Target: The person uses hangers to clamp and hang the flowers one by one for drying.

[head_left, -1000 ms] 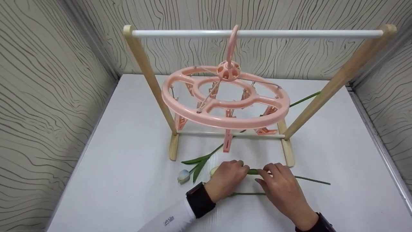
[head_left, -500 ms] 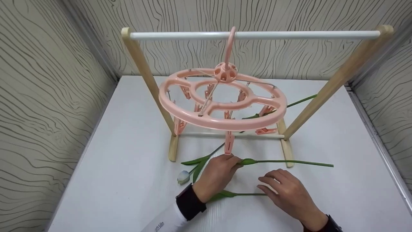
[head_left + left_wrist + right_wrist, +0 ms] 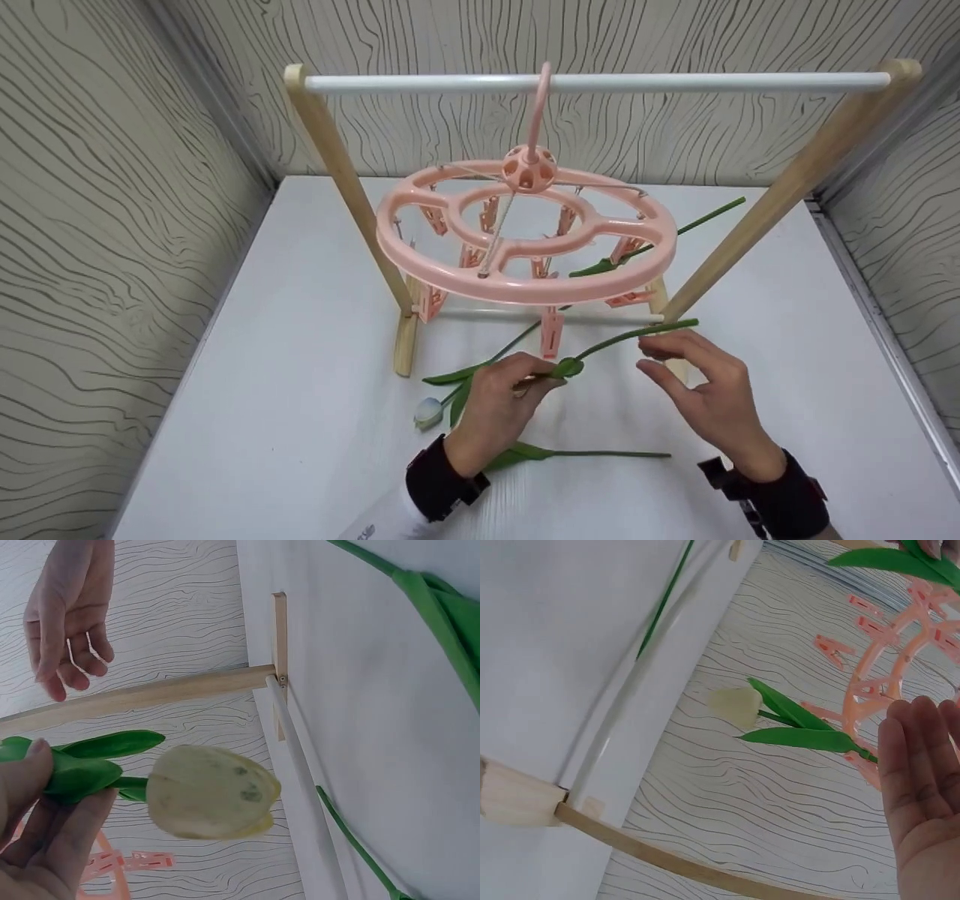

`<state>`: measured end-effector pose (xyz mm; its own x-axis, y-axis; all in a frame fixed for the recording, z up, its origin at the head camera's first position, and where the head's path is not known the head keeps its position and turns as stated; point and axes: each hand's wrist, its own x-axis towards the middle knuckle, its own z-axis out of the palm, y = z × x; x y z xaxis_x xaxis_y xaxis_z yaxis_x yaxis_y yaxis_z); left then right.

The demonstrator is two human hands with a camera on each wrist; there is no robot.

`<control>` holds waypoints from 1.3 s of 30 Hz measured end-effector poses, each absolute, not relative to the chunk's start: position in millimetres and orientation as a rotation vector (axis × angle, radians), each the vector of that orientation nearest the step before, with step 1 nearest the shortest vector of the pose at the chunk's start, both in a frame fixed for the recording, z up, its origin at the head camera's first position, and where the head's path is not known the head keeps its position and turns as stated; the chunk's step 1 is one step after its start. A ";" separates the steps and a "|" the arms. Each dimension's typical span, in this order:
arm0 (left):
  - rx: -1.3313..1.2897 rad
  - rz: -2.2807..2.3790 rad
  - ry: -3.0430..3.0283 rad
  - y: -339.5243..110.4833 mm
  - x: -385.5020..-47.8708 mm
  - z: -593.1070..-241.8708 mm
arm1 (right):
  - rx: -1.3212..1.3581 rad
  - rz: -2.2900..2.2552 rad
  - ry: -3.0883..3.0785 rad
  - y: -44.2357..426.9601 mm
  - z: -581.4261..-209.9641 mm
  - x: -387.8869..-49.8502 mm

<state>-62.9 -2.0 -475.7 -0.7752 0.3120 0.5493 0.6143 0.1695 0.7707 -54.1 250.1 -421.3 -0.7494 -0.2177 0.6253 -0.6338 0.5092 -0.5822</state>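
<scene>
My left hand (image 3: 495, 397) pinches a tulip by its green leaves and stem, below the front clothespin (image 3: 551, 335) of the pink hanger (image 3: 525, 289). In the left wrist view, this tulip's cream blossom (image 3: 210, 793) shows beyond the thumb and fingers (image 3: 67, 821). Its stem (image 3: 637, 332) rises toward the right, the end just above my right hand (image 3: 720, 390), whose bent fingers hold nothing; they look extended in the right wrist view, where the hand (image 3: 930, 795) is below the hanger. A pale tulip (image 3: 735, 706) appears against a hanger clip there.
The hanger hangs from the white bar (image 3: 675, 82) of a wooden stand (image 3: 787, 180). A bluish-white tulip (image 3: 429, 412) lies at the stand's left front, and another green stem (image 3: 611, 453) lies nearer me. A further stem (image 3: 709, 217) extends behind the hanger's right side.
The held tulip has come up off the table, its stem now angled upward to the right. My right hand let go of it, then rose and moved right. The hanger has turned slightly.
</scene>
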 end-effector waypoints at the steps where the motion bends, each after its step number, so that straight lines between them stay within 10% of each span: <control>1: -0.880 -1.662 -2.178 -1.3 -62.9 -475.9 | 0.701 1.202 -2.250 248.6 -414.2 -57.3; 39: -0.815 -1.791 -2.093 13.6 -71.6 -470.9 | 0.939 2.255 -1.977 250.2 -388.5 -124.1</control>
<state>-71.6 13.6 -470.9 -0.8060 0.2403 0.5409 0.5716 0.0785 0.8168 -124.1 250.2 -388.5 -0.8216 -0.3766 0.4279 -0.3750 -0.2083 -0.9033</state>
